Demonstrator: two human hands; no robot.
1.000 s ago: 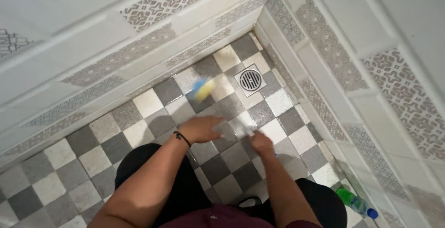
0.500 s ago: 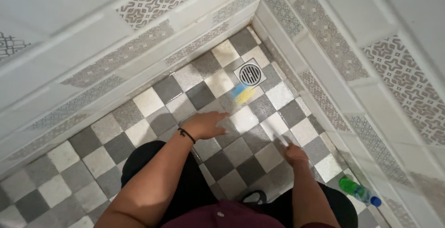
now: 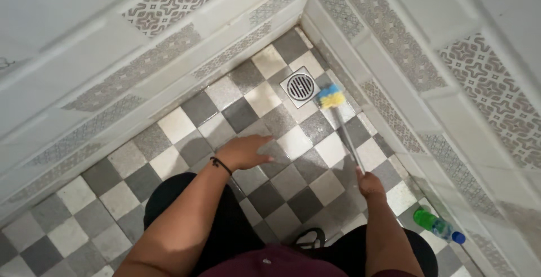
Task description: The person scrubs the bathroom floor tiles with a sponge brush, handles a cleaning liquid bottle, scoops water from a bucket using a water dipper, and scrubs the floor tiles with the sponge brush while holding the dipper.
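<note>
My right hand [image 3: 370,185] grips the grey handle of a long brush [image 3: 345,136]. Its yellow and blue bristle head [image 3: 330,97] rests on the checkered floor tiles just right of a round metal floor drain [image 3: 300,87], close to the right wall. My left hand [image 3: 247,151] hovers flat over the grey and white tiles in the middle, fingers spread and holding nothing. A dark band sits on that wrist.
Tiled walls with patterned bands close in the floor on the left, back and right, meeting in a corner behind the drain. A green plastic bottle with a blue cap [image 3: 438,226] lies by the right wall near my knee.
The brush head has swept from the middle tiles rightward past the drain to the right wall. My right hand moved right and down with it. The left hand stayed about where it was.
</note>
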